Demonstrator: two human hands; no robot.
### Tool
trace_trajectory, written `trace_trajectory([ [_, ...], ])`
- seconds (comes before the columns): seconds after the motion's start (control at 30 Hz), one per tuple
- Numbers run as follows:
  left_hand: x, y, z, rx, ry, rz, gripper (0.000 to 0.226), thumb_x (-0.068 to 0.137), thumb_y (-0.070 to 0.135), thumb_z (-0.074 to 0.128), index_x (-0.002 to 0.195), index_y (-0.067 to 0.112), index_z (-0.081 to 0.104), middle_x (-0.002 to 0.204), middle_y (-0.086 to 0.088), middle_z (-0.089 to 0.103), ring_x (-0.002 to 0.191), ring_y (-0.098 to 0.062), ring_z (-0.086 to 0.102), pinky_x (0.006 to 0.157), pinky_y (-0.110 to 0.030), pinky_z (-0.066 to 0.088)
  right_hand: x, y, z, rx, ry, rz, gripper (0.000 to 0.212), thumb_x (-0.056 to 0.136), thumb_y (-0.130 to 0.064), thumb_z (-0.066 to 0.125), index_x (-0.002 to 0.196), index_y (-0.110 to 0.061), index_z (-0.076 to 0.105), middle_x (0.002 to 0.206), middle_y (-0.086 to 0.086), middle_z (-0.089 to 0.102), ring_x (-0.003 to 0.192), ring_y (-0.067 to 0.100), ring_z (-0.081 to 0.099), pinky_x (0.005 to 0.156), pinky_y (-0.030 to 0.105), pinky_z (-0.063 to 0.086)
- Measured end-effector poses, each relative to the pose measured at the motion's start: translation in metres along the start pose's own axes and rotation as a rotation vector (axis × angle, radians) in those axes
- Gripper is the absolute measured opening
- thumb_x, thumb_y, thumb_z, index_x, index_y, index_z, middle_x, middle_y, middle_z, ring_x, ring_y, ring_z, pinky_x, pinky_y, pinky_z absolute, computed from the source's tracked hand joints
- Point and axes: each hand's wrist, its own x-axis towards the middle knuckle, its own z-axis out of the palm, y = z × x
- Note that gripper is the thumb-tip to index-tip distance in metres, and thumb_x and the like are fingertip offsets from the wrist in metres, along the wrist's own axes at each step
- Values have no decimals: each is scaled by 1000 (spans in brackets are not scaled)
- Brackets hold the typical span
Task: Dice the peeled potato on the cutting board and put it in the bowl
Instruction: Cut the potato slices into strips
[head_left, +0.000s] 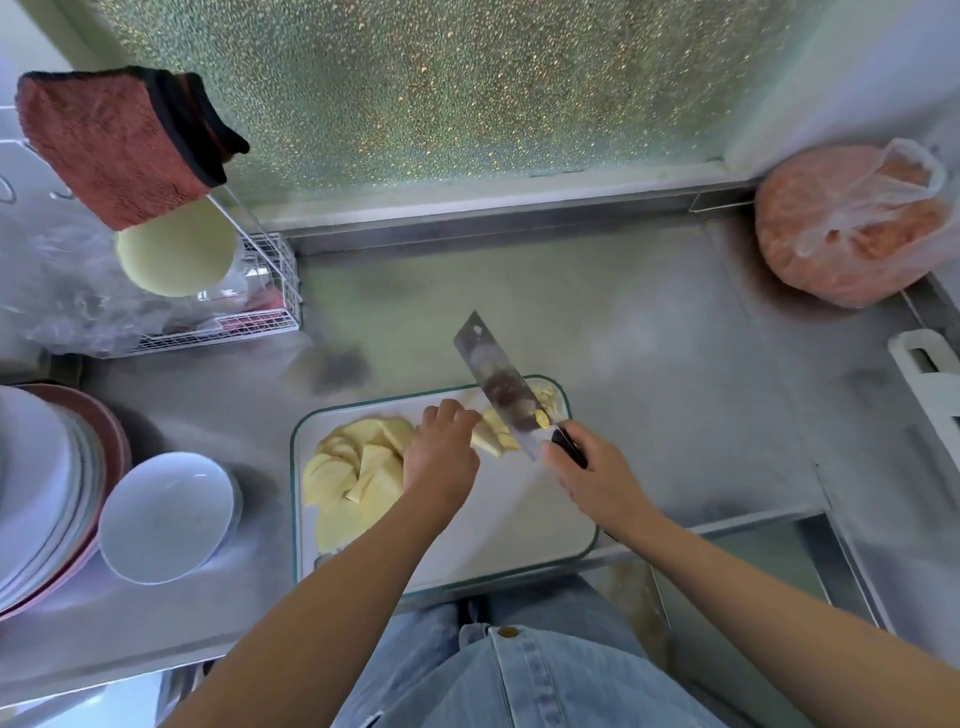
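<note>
Board (509, 519) sits centre frame on the desk (649, 338), with the bowl (166, 514) at lower left, empty and well apart from the cutting. A pile of slices (353, 467) covers the board's left side. Left hand (441, 452) has its fingers curled down on the potato (493, 434) just to its right. Right hand (592, 478) is wrapped round the knife (498, 384) handle, blade running up-left across the potato. So it sits between both hands, with the left one touching it. Looks like mid-dicing to me.
</note>
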Motion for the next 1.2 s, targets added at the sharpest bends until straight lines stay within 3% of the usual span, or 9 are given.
trace_trajectory([
  [0.27,-3,-12,4,131,17,143,26,94,28,55,119,22,61,118,1,55,110,-21,49,85,-31,45,-9,12,3,-65,-21,30,29,93,-27,54,74,-9,41,57,4,43,53,15,39,56,34,37],
  [0.4,-14,-15,10,71,66,70,25,91,31,59,113,19,60,112,0,57,107,-22,51,77,-30,43,-13,12,12,-138,-92,75,18,95,-26,50,81,-14,46,54,4,55,42,15,47,46,31,44],
  [0.47,-15,-16,11,47,76,42,21,91,29,60,108,18,64,107,0,60,104,-22,53,73,-30,41,-13,13,17,-268,-111,55,16,95,-25,48,83,-14,46,59,3,61,45,17,52,50,35,48],
  [0.57,-18,-17,15,25,89,19,18,90,26,59,105,19,66,103,0,62,102,-21,54,75,-30,43,-11,14,22,-475,-62,0,25,90,-19,47,70,-18,34,56,1,49,52,26,43,52,39,33],
  [0.63,-21,-17,16,-4,100,1,18,90,26,59,105,20,65,102,1,63,103,-21,54,74,-30,43,-10,8,25,-520,-40,-38,34,88,-13,47,66,-24,24,53,-3,37,50,20,32,49,34,22],
  [0.73,-24,-18,19,-35,124,-18,17,88,29,61,103,20,66,100,1,64,101,-21,55,72,-29,41,-11,2,28,-531,-41,-63,36,87,-10,46,67,-27,21,56,-3,34,50,14,28,48,27,22],
  [0.9,-24,-19,22,-54,127,-35,17,89,31,61,103,21,66,100,2,65,100,-20,56,75,-27,43,-7,11,38,-635,-100,-59,4,91,-13,41,89,-16,39,65,-2,38,62,26,39,55,36,25],
  [1.0,-24,-19,23,-60,130,-32,17,90,31,61,103,22,66,101,3,65,99,-19,56,77,-27,45,-3,14,42,-638,-112,-65,13,94,-14,40,105,-13,46,73,0,43,67,26,44,59,35,30],
  [1.2,-24,-19,21,-77,121,-37,17,90,33,60,101,22,66,100,3,64,99,-19,57,74,-28,44,0,5,41,-547,-73,-139,9,93,-12,40,87,-18,37,62,-6,34,58,22,39,56,35,28],
])
